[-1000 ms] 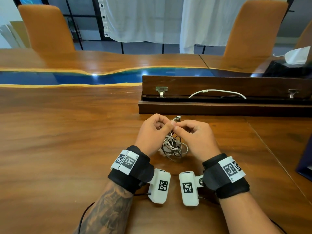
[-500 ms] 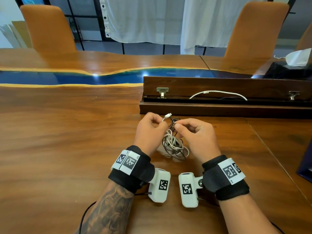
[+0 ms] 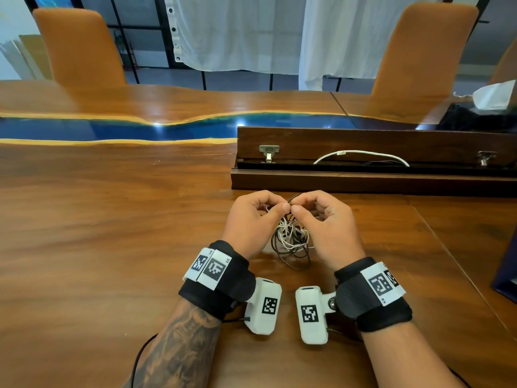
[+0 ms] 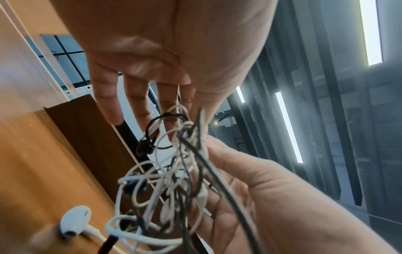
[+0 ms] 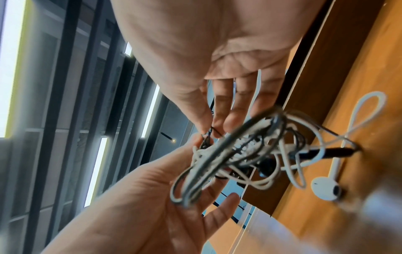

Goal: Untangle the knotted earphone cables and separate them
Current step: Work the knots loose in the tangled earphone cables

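Head view: left hand (image 3: 251, 219) and right hand (image 3: 324, 222) meet thumb-to-thumb, each pinching the top of the tangled earphone cables (image 3: 291, 239). The black-and-white bundle hangs between both palms; its lower loops and a white earbud (image 5: 325, 188) touch the wooden table (image 3: 112, 233).

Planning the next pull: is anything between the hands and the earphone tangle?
Nothing visible. The left hand and right hand both already pinch the top of the tangle, whose lower loops hang down to the table.

L hand (image 3: 253, 219) + R hand (image 3: 326, 222) pinching cable tangle (image 3: 291, 239) above table (image 3: 112, 233)
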`<move>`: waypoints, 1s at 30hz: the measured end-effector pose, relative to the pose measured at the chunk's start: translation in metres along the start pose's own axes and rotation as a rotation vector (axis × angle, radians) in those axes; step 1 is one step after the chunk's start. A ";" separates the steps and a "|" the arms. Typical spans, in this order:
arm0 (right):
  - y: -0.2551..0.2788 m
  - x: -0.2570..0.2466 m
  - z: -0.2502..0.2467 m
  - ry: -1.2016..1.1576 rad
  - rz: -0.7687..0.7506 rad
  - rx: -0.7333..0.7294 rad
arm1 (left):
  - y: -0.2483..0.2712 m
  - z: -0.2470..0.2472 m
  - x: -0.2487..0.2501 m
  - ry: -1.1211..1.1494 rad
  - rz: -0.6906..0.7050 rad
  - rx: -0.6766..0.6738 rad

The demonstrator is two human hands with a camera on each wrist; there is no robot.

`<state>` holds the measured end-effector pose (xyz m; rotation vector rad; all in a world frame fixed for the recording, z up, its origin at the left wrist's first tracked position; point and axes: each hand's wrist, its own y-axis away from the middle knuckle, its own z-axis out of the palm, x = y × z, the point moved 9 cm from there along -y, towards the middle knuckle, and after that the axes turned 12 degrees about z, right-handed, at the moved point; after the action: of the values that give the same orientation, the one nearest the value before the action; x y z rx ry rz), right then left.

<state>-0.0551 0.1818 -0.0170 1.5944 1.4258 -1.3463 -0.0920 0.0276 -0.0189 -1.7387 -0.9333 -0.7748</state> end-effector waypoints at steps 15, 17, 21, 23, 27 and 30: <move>-0.002 0.008 -0.009 -0.165 0.108 0.107 | -0.002 -0.025 0.004 -0.140 0.030 0.176; -0.002 0.007 -0.010 -0.146 0.095 0.108 | -0.002 -0.027 0.003 -0.113 0.040 0.207; -0.002 0.004 -0.009 -0.107 0.075 0.053 | -0.001 -0.020 0.003 0.086 0.008 0.203; -0.001 0.003 -0.006 -0.071 0.062 0.024 | 0.000 -0.012 0.008 0.182 -0.001 0.147; -0.001 0.003 -0.001 -0.060 0.059 -0.012 | 0.001 0.003 0.011 0.211 -0.007 -0.006; 0.000 0.003 0.001 -0.038 0.053 -0.010 | 0.000 0.002 0.011 0.111 0.034 -0.017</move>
<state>-0.0560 0.1816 -0.0200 1.5811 1.3563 -1.3292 -0.0865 0.0319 -0.0107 -1.7037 -0.8225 -0.8506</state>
